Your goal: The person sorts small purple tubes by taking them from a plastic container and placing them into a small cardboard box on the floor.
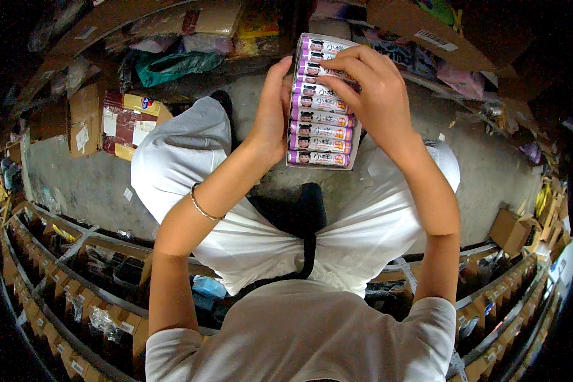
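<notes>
An open carton packed with a row of small wrapped rolls is held up in front of me, above the floor between my knees. The rolls are white with purple ends and bear a printed face and writing. My left hand grips the carton's left side, its thumb along the edge and its other fingers hidden behind. My right hand reaches over the carton's upper right, with thumb and fingertips on the rolls near the top. Whether it has hold of one roll cannot be told.
Shelves with cardboard bins curve behind me on both sides. A taped cardboard box stands on the floor at the left, and a green plastic bag lies at the upper left. An opened cardboard box is at the right.
</notes>
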A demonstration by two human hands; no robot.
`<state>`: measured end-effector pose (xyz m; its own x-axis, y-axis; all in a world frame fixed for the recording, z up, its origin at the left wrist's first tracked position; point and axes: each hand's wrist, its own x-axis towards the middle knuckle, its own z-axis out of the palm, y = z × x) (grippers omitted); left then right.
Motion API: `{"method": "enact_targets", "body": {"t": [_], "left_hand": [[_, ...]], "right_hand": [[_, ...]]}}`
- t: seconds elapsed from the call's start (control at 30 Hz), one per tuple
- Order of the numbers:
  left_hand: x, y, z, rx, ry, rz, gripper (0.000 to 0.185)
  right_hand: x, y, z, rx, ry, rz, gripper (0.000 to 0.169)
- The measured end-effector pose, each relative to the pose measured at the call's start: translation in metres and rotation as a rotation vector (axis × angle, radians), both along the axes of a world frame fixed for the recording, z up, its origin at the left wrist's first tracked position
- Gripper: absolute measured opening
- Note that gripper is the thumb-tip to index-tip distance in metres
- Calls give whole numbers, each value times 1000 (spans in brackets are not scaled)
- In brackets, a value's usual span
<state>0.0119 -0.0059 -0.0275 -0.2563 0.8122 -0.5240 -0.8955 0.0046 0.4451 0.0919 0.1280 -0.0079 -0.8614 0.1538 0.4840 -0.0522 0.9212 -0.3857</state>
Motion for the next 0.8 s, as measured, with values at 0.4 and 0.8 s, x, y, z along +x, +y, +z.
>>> {"method": "enact_targets", "body": {"t": [0.4,0.8], "left_hand": [[-6,-3,1,2,-99,22,53],[-47,-22,18,-64,146,269,31]], "right_hand": [[14,35,13,-509,265,-193,20],[107,22,-223,-483,-796,-189,28]]}}
